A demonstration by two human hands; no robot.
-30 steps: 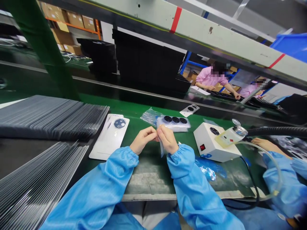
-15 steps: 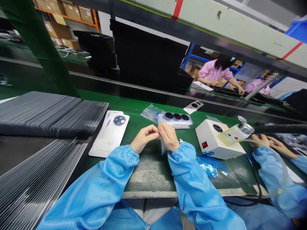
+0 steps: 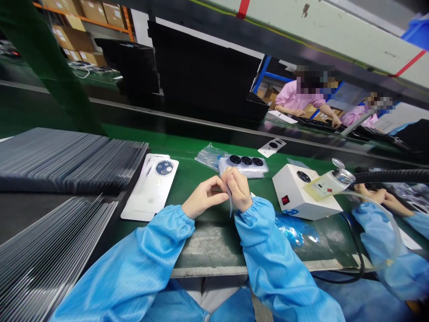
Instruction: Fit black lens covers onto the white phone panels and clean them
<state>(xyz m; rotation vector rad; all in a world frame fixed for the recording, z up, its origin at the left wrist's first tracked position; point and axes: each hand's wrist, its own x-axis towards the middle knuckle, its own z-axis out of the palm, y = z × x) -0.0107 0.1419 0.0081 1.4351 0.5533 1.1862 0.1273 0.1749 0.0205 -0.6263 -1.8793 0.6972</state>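
Observation:
My hands meet above the green bench, and a narrow strip of clear plastic film (image 3: 229, 202) hangs down between them. My right hand (image 3: 238, 189) pinches the strip, and the fingertips of my left hand (image 3: 205, 197) close on its upper edge. Behind them lies a clear bag holding a sheet of black triple-ring camera lens parts (image 3: 243, 165). To the left of my hands sits a white phone back panel with a round camera module (image 3: 152, 188).
Stacks of thin grey sheets (image 3: 67, 161) fill the left side. To the right stand a white benchtop device (image 3: 301, 197) with a red switch and a black hose (image 3: 392, 175). A co-worker's hand (image 3: 372, 194) works at far right; people in pink (image 3: 295, 96) sit across the line.
The view has tilted slightly, so the bench sits higher in the frame. My hands stay together, and the film strip leans a little differently. The co-worker's hands have shifted.

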